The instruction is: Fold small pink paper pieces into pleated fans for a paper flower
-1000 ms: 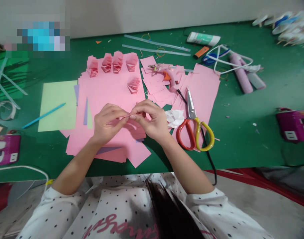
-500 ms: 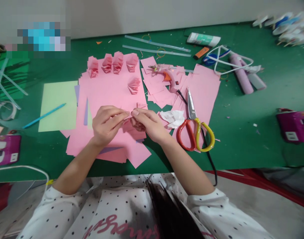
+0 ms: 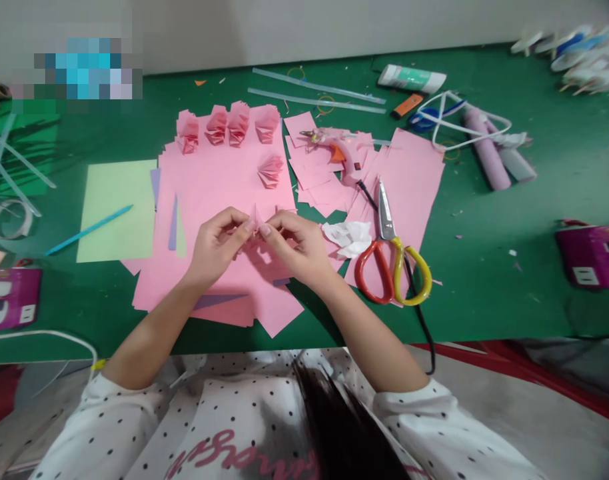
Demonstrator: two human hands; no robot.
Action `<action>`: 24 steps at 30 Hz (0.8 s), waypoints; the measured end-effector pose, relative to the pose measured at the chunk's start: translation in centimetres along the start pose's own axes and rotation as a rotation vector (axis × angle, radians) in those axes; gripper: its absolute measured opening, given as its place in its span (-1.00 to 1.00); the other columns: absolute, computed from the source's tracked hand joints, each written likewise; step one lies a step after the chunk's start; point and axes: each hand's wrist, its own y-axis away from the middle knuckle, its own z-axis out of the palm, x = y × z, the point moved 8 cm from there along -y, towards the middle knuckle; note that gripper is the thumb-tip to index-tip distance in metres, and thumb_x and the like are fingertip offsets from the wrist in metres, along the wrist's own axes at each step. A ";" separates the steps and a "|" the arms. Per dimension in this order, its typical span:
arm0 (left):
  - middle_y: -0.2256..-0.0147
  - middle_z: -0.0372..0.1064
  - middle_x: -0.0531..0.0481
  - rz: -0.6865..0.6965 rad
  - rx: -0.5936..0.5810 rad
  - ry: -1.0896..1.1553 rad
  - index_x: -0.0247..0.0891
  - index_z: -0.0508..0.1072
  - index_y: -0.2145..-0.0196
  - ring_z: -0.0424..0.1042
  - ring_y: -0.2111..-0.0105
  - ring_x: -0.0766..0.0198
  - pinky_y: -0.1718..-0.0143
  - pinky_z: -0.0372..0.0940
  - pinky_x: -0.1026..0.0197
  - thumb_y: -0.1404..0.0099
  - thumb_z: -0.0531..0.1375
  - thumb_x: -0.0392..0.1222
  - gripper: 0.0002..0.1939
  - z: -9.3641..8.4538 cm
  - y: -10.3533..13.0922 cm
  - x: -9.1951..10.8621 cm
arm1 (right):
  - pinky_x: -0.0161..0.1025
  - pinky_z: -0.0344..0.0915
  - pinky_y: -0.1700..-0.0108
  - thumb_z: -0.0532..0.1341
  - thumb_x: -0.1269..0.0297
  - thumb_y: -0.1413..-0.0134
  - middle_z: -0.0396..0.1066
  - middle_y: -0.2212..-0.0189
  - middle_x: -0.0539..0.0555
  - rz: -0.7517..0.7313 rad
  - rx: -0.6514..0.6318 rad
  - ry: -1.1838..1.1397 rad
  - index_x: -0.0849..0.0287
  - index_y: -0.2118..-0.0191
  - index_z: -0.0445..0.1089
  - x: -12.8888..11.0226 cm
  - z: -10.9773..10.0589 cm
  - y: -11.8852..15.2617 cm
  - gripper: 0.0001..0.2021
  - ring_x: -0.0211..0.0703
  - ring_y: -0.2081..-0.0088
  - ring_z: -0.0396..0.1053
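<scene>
Between the fingertips of both hands is a small folded piece of pink paper, its pointed top showing above the thumbs. My left hand pinches its left side, and my right hand pinches the right. Most of the piece is hidden by the fingers. Both hands hover over a stack of pink paper sheets. Just beyond them lies a pleated pink paper fan, and several more pleated pieces, such as the paper fan, stand in a row along the stack's far edge.
Right of the hands lie crumpled white tissue, scissors with red and yellow handles, and a pink glue gun on cut pink squares. On the left are pale green paper and a blue pencil. Glue sticks lie behind.
My hands have turned the folded paper so that its point now faces up and away. The thumbs have drawn together along its near edge. Objects on the table have stayed put.
</scene>
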 end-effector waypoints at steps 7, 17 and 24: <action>0.46 0.39 0.05 0.037 0.049 -0.057 -0.23 0.51 0.38 0.29 0.53 0.40 0.48 0.24 0.29 -0.35 0.35 0.07 -0.68 -0.1 0.0 0.7 | -0.26 0.38 0.39 0.47 -0.04 0.00 0.56 0.42 0.03 0.200 0.072 -0.242 0.16 0.34 0.57 1.6 -0.4 -0.3 -0.66 -0.25 0.45 0.44; 0.44 0.44 0.03 0.114 0.007 -0.192 -0.25 0.53 0.40 0.37 0.44 0.36 0.41 0.26 0.29 -0.36 0.33 0.01 -0.71 0.2 0.0 1.7 | -0.29 0.39 0.39 0.53 0.16 0.12 0.53 0.50 -0.01 0.347 0.029 -0.299 0.20 0.41 0.54 2.8 -0.2 -0.2 -0.74 -0.29 0.50 0.42; 0.43 0.44 0.02 0.091 -0.036 -0.195 -0.25 0.54 0.41 0.37 0.43 0.34 0.39 0.25 0.26 -0.36 0.33 -0.03 -0.73 0.3 0.0 1.7 | -0.28 0.37 0.39 0.52 0.11 0.10 0.51 0.51 -0.01 0.360 -0.027 -0.239 0.20 0.42 0.52 2.7 -0.1 -0.2 -0.71 -0.27 0.49 0.42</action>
